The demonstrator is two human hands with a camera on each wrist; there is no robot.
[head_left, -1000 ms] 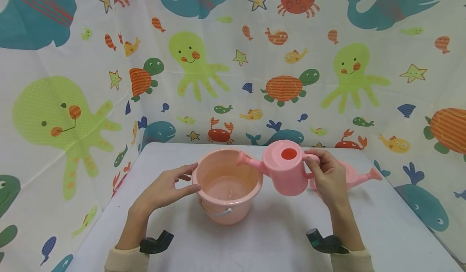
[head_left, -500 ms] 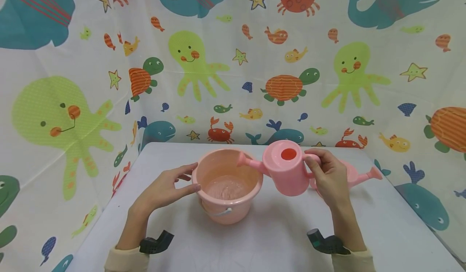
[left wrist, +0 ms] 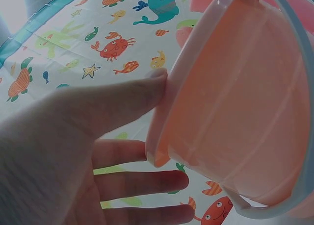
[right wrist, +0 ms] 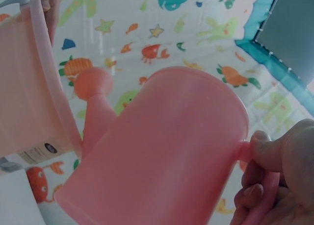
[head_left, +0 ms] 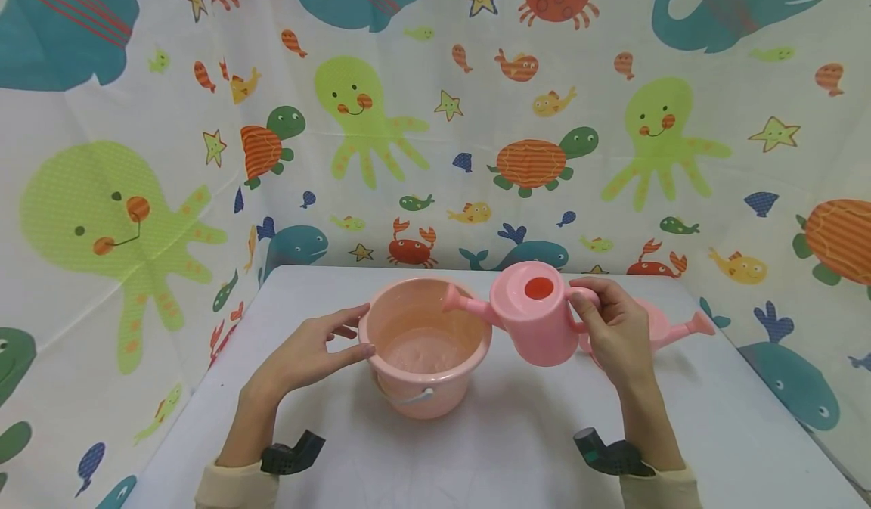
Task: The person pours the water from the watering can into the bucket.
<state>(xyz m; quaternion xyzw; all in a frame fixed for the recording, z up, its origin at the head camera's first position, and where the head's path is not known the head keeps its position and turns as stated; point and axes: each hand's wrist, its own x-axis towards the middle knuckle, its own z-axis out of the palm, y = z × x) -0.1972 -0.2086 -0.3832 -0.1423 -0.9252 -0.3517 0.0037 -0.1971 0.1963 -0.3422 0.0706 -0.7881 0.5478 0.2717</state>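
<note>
A light pink bucket (head_left: 441, 394) stands upright on the white table, with clear water (head_left: 418, 352) inside. My left hand (head_left: 309, 354) touches the left side of its rim, thumb and fingers nearly straight; the left wrist view shows the thumb (left wrist: 130, 100) laid against the rim. My right hand (head_left: 618, 335) grips a pink watering can (head_left: 540, 331) by its handle (right wrist: 265, 198), fingers curled round it. The can is held up right of the bucket, tipped slightly left, its round spout head (head_left: 452, 297) over the bucket's right inner side. An orange-red opening shows in its top.
Behind my right hand, a second pink watering can (head_left: 656, 327) sits on the white table (head_left: 517, 448), spout pointing right and partly hidden. The bucket's pale handle (head_left: 408, 399) hangs down in front. A curtain (head_left: 435, 153) printed with sea animals surrounds the table.
The water in the bucket rippled more strongly half a second ago and looks calmer now. Both hands, the bucket and the held watering can stay in practically the same place.
</note>
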